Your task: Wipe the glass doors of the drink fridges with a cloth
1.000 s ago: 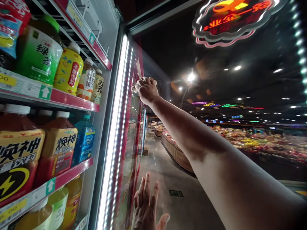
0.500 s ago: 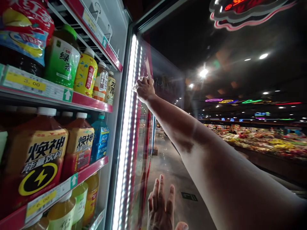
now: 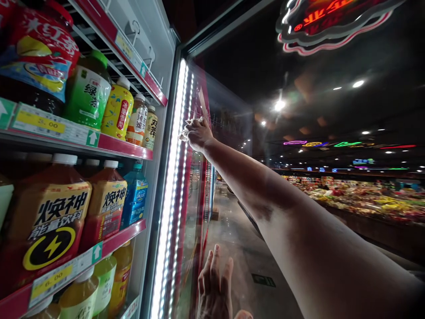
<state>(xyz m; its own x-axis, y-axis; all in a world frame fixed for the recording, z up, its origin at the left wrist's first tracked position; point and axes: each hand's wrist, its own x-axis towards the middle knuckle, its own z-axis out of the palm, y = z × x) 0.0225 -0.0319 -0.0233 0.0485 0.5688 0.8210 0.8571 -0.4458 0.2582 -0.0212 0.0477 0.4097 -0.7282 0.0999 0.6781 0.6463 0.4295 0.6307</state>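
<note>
At the upper part of the open glass door (image 3: 229, 106), my right hand (image 3: 200, 133) is closed around a crumpled pale cloth (image 3: 183, 135). The cloth lies beside the bright vertical light strip (image 3: 171, 177) along the door's edge. My right arm reaches in from the lower right corner. Lower down, my left hand (image 3: 215, 288) is raised with its back to me and fingers stretched upward, at the glass; it holds nothing visible. Its wrist is cut off by the bottom edge.
On the left, cooler shelves (image 3: 126, 148) hold several drinks, among them a green tea bottle (image 3: 89, 91) and a large brown-and-red bottle (image 3: 49, 217). Beyond the glass are a shiny floor (image 3: 232, 221) and a produce display (image 3: 365, 199). A neon sign (image 3: 332, 22) hangs above.
The view has shifted slightly, so shelves and sign sit lower. My right hand stays beside the light strip with the cloth, its wrist slightly turned. My left hand appears a little further left.
</note>
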